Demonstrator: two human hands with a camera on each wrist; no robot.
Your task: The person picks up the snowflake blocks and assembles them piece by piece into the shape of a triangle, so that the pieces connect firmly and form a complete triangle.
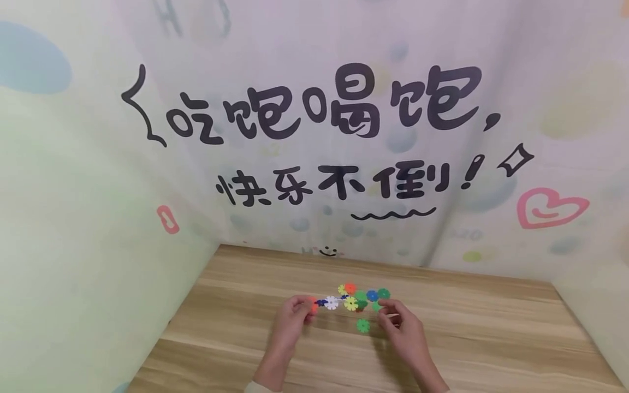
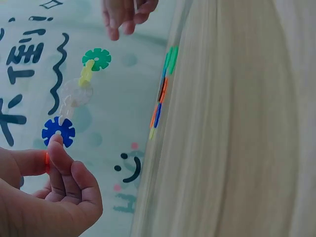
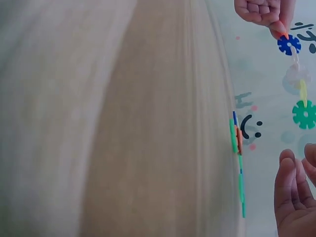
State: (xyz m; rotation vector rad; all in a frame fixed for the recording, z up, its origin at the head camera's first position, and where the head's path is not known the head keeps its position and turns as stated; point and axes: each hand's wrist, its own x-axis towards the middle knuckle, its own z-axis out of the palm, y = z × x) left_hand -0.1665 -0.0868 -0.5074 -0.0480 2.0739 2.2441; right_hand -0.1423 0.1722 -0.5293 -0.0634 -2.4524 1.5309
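Observation:
Several notched plastic discs are joined edge to edge in a chain held up above the table. My left hand pinches the orange disc at one end between thumb and fingers. From there run a blue disc, whitish discs, a yellow disc and a green disc at the far end. My right hand is just beyond that green end, apart from it. Its thumb and fingers are loosely bent with a gap between them and nothing held.
Loose discs lie on the wooden table behind and below the chain: an orange disc, a blue disc and several green ones, one green disc nearest me. A printed fabric wall closes off the back and sides.

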